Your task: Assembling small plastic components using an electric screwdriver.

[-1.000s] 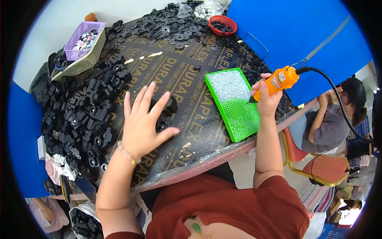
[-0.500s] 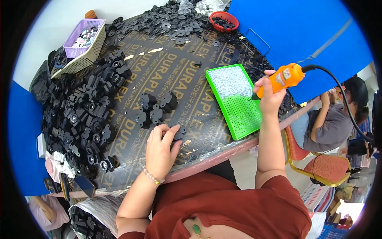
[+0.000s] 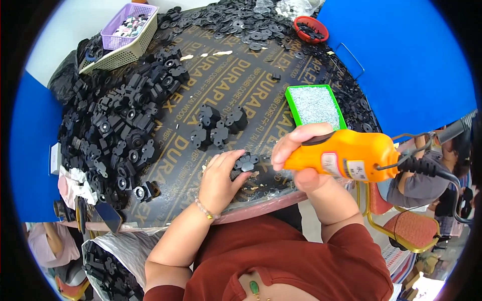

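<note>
My right hand (image 3: 306, 150) is wrapped around an orange electric screwdriver (image 3: 346, 156), its cable running off to the right. The tool's tip is hidden behind the hand. My left hand (image 3: 220, 180) grips a small black plastic part (image 3: 246, 163) near the table's front edge, thumb on one side and fingers on the other. Just beyond it stand several similar black plastic housings (image 3: 219, 134) in a cluster. Behind my right hand lies a green tray (image 3: 292, 108) filled with small silvery pieces, likely screws; its near part is covered by the hand and tool.
A heap of black parts (image 3: 125, 120) covers the table's left side, and flat black discs (image 3: 251, 27) lie along the back. Lilac and cream baskets (image 3: 120, 55) stand at the far left. A red bowl (image 3: 311, 30) sits at the back right. Other people sit on both sides.
My right hand has brought the screwdriver up and left, away from the tray's perforated half, toward my left hand. My left hand still holds the black part. The whole view has shifted slightly.
</note>
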Motion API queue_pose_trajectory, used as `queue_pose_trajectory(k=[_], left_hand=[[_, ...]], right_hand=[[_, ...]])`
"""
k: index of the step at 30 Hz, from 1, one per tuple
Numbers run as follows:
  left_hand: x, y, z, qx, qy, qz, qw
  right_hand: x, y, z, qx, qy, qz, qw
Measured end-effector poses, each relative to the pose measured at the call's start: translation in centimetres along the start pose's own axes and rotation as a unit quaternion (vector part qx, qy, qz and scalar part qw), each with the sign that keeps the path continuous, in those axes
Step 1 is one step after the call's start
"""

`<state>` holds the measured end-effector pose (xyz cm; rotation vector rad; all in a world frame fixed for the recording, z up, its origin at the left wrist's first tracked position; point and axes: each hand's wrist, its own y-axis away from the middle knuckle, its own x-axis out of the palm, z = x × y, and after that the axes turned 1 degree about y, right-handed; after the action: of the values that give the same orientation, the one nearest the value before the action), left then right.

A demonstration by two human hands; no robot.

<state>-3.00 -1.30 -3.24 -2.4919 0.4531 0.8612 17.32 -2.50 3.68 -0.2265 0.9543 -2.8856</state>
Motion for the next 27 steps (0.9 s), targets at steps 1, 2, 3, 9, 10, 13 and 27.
queue_pose_trajectory(k=[1,2,3,9,10,13,27], left_hand=[[0.1,0.0,0.0,-0.002,0.0,-0.001,1.0],[0.2,-0.1,0.0,-0.002,0.002,-0.008,1.0],[0.2,-0.1,0.0,-0.002,0.005,-0.015,1.0],[0.0,-0.2,-0.1,-0.004,0.003,0.002,1.0],[0.0,-0.1,-0.1,-0.008,0.005,0.005,1.0],[-0.1,-0.1,-0.1,-0.012,0.004,0.008,1.0],[0.2,-0.2,-0.4,-0.007,0.009,0.004,1.0]], right_hand=[[0.5,-0.2,-0.1,0.005,-0.013,0.013,1.0],[0.7,-0.4,-0.6,0.003,-0.027,0.018,0.999],[0.8,-0.5,-0.8,0.004,-0.03,0.019,0.999],[1.6,-0.7,-1.6,0.031,-0.016,-0.02,0.999],[1.7,-0.7,-1.8,0.031,-0.017,-0.02,0.999],[1.8,-0.6,-2.5,0.059,-0.053,-0.005,0.997],[2.4,-0.1,-3.2,0.136,-0.045,-0.094,0.985]])
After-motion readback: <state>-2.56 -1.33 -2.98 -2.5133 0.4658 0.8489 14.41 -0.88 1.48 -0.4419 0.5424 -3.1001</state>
